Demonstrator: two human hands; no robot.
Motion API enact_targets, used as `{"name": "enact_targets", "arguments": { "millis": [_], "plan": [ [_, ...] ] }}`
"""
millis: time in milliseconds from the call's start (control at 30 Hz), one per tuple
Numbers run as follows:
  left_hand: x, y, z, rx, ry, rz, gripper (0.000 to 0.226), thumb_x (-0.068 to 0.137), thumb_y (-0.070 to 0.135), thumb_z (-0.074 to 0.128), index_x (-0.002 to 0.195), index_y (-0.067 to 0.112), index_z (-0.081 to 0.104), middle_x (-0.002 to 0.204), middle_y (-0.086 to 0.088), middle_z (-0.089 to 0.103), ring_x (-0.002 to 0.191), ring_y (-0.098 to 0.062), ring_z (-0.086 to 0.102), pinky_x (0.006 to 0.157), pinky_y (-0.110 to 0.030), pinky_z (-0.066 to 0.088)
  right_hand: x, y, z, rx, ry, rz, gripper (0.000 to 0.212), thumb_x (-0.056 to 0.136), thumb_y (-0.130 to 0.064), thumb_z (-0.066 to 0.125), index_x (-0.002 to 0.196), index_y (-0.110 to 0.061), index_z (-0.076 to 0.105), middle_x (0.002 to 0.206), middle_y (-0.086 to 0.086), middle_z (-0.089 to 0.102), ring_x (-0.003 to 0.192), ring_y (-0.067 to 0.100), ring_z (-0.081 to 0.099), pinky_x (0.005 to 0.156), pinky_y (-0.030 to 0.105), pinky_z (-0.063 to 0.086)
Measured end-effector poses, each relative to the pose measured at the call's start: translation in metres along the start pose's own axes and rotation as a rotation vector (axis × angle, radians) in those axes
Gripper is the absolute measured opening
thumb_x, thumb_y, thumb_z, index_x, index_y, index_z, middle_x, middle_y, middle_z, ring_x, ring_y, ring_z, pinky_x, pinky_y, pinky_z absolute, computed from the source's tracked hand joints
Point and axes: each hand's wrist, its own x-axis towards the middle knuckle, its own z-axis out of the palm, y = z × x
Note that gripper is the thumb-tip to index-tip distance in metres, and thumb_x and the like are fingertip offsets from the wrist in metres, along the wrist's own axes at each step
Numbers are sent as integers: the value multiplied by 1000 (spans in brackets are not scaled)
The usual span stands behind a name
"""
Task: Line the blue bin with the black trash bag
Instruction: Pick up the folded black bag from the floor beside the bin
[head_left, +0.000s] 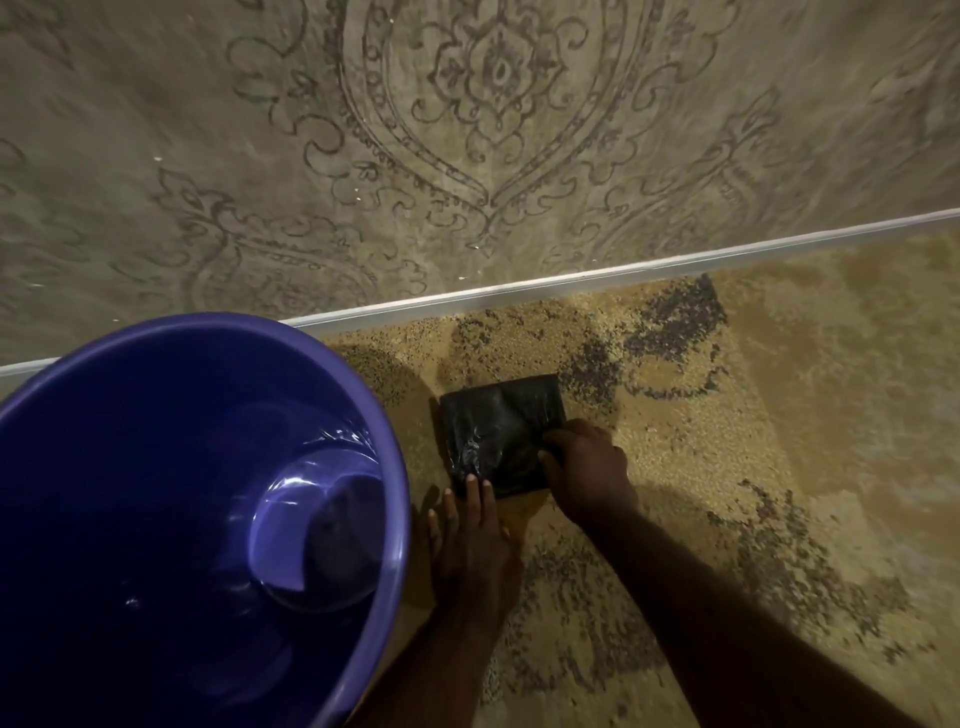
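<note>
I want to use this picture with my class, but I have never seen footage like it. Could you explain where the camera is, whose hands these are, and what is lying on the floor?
The single picture comes from a camera worn on a person's head, looking down at their own bare hands. No machine is involved. A folded black trash bag lies flat on a patterned carpet. The left hand rests its fingertips on the bag's near edge, and the right hand pinches its right side. Neither has lifted it. Beside them, on the left, stands the blue bin, still without a liner. Behind is a patterned wall.
</note>
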Motion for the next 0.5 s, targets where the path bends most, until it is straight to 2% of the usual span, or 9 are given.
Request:
{"name": "enact_targets", "arguments": {
  "millis": [100,167,200,233,267,300,333,433,500],
  "plan": [
    [-1,3,2,-40,-30,-10,59,78,37,33,114,11,72,122,-9,68,104,-36,68,96,-51,43,-1,-5,0,176,137,27,3,87,-18,65,86,-19,68,89,1,59,86,22,59,67,27,42],
    [-7,7,-3,-41,-24,-59,58,78,37,34,116,13,71,127,-7,66,108,-33,67,97,-50,46,-3,-10,-1,277,200,67,15,83,-11,69,81,-22,59,84,-3,60,79,17,60,61,25,44],
    [-10,7,-8,-35,-15,-80,57,82,36,35,124,14,66,136,-7,59,117,-33,61,104,-49,39,-5,-13,-2,349,219,88,19,82,-9,70,87,-23,57,85,-5,61,78,14,61,58,21,44],
    [-12,8,-12,-81,-13,-88,57,89,34,34,138,14,53,150,-7,43,133,-34,47,113,-46,24,-7,-16,-4,416,231,107,26,82,-6,70,97,-21,56,89,-6,63,79,11,61,55,17,42],
    [-12,10,-12,-125,-21,-96,57,97,33,30,151,14,30,161,-6,19,145,-33,25,117,-43,7,-7,-18,-5,467,230,132,36,81,-4,70,110,-19,55,93,-5,65,81,10,60,55,13,40],
    [-10,12,-11,-175,-48,-119,59,101,32,26,155,15,10,163,-5,-1,150,-30,6,118,-41,-1,-7,-20,-6,498,229,148,43,82,-3,70,120,-16,54,96,-2,67,83,12,61,57,13,42],
    [-10,13,-12,-236,-85,-163,59,103,32,23,155,15,0,163,-6,-10,150,-28,-3,119,-41,-1,-6,-20,-6,501,228,154,43,83,-4,69,123,-13,56,99,1,69,86,15,64,61,16,47],
    [-12,19,-17,-455,-52,-240,55,104,30,26,155,18,7,163,-9,-6,150,-26,-2,120,-41,11,-6,-23,-7,401,311,123,19,87,-13,65,104,-9,71,96,10,68,87,25,66,71,31,54],
    [-19,24,-18,-679,111,-252,54,103,35,32,153,20,20,163,-8,4,150,-24,6,118,-39,19,-13,-27,-10,377,400,80,15,87,-13,65,99,-6,72,91,9,62,81,22,60,66,29,48]
  ]
}}
